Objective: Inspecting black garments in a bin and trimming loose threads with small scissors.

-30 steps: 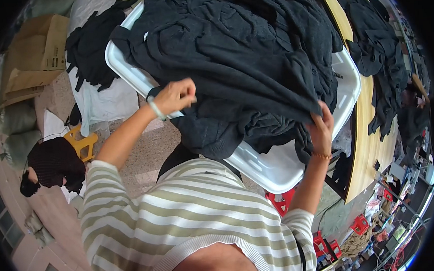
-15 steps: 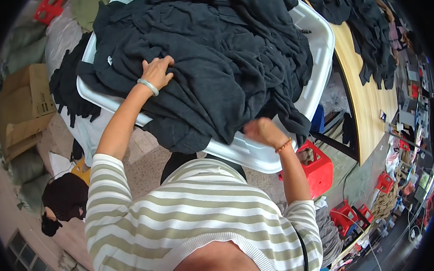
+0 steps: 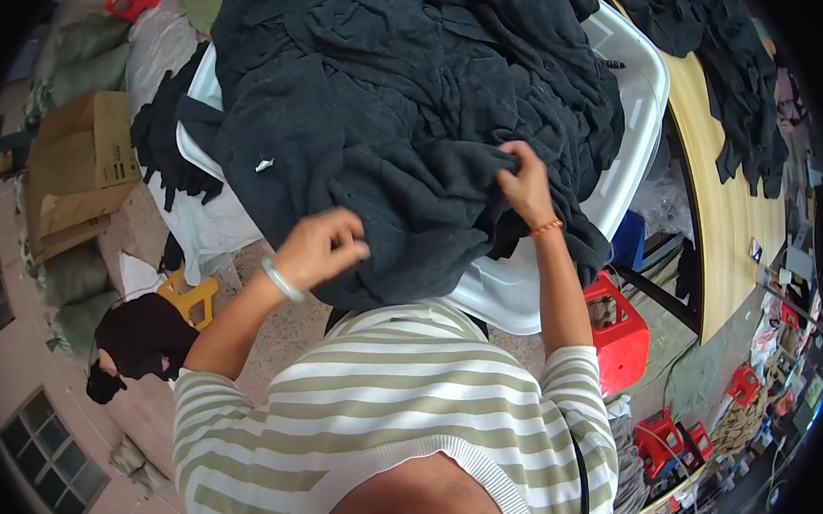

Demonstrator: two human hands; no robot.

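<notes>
A heap of charcoal-black knit garments (image 3: pixel 394 100) fills and overhangs a white plastic tub (image 3: pixel 639 77) in front of me. My right hand (image 3: pixel 527 190), with an orange bead bracelet, pinches a raised fold of the top garment near the tub's right side. Over the near left part of that garment is my left hand (image 3: pixel 316 253), wearing a pale bangle. Its fingers are loosely curled and apart, and no cloth shows between them. A small white tag (image 3: pixel 264 164) lies on the cloth farther left. Cloth hides the tub's near left rim.
To the right stand a red plastic stool (image 3: pixel 618 335) and a wooden-topped table (image 3: pixel 715 269) draped with dark garments. At left are a cardboard box (image 3: pixel 81 172), more black garments on white sheeting, and a person in dark clothing (image 3: pixel 146 336) beside a yellow stool (image 3: pixel 188 297).
My left hand has come off the pile and moved toward me. The right hand has gone up and taken a fold of garment. The cloth's near edge has shifted, and the view has turned slightly.
</notes>
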